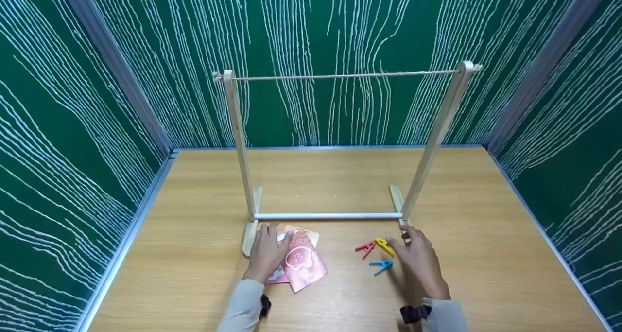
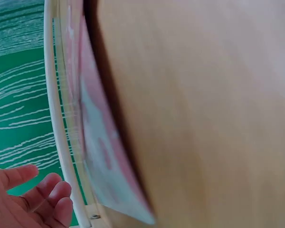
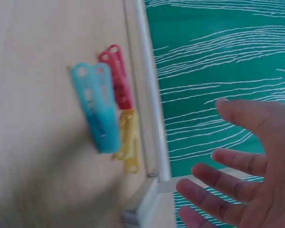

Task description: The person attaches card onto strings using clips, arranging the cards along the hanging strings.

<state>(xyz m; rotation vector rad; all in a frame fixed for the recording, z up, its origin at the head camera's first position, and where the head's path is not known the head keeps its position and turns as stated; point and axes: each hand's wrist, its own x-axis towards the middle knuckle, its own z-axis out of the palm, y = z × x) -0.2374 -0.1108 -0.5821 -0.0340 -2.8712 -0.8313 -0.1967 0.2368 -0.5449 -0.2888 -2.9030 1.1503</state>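
Around the far sides of the tabletop, at 10, 12 and 2 o'clock from the head camera, stand green walls [image 1: 272, 123] streaked with wavy white lines. Below them spreads a wood-grained table [image 1: 204, 196]. On it stands a wooden rack [image 1: 235, 123], a rope [image 1: 350, 75] strung between its tops and a pale rod [image 1: 328, 216] joining its feet.

Taking that rod's middle as the hub, the right hand [image 1: 422, 259] is at 4 o'clock and the left hand [image 1: 266, 254] at 8. Both are released: the wrist views, unlike the head view, show their inner sides, fingers parted and grasping nothing.

At 7 o'clock, by the left hand, pink printed cards [image 1: 306, 269] overlap on the table.

Between 4 and 5 o'clock, beside the right hand, lie red [image 1: 366, 248], yellow [image 1: 385, 247] and blue clothespins [image 1: 381, 265]. From the right wrist, the blue one partly covers the others; the head view shows it apart.

Only the wrist views reveal a small metal fastener [image 2: 94, 216] by the rod's end.
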